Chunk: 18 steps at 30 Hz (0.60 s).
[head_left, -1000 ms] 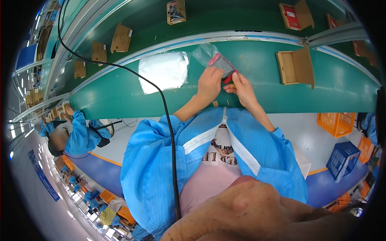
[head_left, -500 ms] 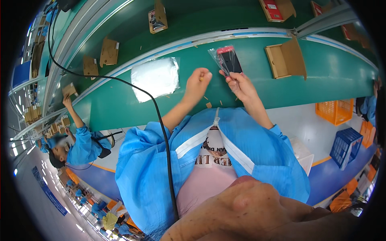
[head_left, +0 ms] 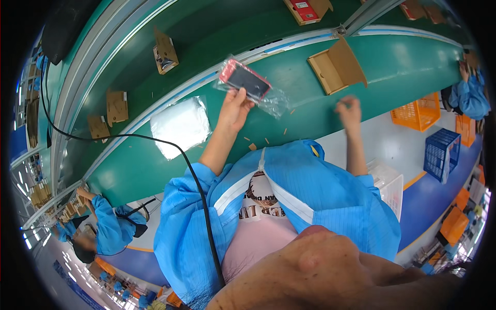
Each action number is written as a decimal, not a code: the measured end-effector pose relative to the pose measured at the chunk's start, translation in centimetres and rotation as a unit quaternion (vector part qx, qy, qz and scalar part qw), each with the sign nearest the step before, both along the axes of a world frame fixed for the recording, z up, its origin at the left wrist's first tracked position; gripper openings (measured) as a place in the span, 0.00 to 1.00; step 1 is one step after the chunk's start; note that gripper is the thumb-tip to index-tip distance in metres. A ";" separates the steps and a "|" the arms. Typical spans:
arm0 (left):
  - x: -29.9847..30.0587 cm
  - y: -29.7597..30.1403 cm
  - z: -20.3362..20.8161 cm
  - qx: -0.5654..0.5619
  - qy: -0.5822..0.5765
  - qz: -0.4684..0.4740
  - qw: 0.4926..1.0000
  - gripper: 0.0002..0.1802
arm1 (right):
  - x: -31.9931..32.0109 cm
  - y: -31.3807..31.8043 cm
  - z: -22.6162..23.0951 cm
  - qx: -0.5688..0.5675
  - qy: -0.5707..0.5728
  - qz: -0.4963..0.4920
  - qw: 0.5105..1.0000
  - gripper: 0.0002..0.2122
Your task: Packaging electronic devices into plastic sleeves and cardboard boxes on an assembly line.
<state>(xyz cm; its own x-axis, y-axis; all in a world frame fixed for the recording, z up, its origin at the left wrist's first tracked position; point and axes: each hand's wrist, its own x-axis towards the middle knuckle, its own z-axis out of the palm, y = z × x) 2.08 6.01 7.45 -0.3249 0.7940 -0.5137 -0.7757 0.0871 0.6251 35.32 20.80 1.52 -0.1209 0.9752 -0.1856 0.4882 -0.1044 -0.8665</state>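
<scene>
Between the thumb and fingers of my left hand (head_left: pixel 236 109) is a flat, phone-like device (head_left: pixel 247 81) with a red edge and dark face. Its clear plastic bag (head_left: pixel 276 103) is around it, the loose end trailing to the right. The device is raised over the green work surface. To the right, my right hand (head_left: pixel 349 110) is apart from the device, below an open cardboard box (head_left: pixel 324 72). Its fingers look bent but are smeared by motion, so what they may hold is hidden. A stack of clear plastic bags (head_left: pixel 180 126) lies left of my left hand.
Beyond a metal rail, a green belt (head_left: pixel 217 39) carries several cardboard boxes, one with a red item (head_left: pixel 306 10). A black cable (head_left: pixel 155 138) crosses in front of me on the left. Orange (head_left: pixel 413 114) and blue crates (head_left: pixel 442 152) stand right; co-workers sit at both sides.
The bagged device has passed from my right hand to my left and moved left. My right hand has moved right, toward the open box. The whole view has shifted somewhat.
</scene>
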 end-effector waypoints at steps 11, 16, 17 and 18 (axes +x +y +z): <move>1.8 4.1 0.4 0.101 0.747 0.048 0.655 0.15 | -15.4 -3.8 -1.2 0.225 0.064 0.144 0.962 0.15; 2.0 0.1 -2.5 -0.134 0.662 -0.081 0.733 0.14 | -19.1 -7.0 1.3 -0.022 0.188 0.096 0.977 0.11; 2.0 0.0 -1.8 -0.137 0.663 -0.082 0.731 0.14 | -19.0 -7.1 1.2 0.006 0.169 0.128 0.977 0.12; 1.9 0.6 -0.7 -0.213 0.707 -0.128 0.662 0.17 | -18.9 -6.9 0.5 0.004 0.171 0.128 0.977 0.12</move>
<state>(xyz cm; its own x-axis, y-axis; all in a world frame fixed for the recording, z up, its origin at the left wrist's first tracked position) 3.94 6.58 6.79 -0.6032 0.7968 -0.0343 0.6326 0.5041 0.5880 16.38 13.95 2.01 -0.4144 0.9063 -0.0833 0.1788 -0.0086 -0.9839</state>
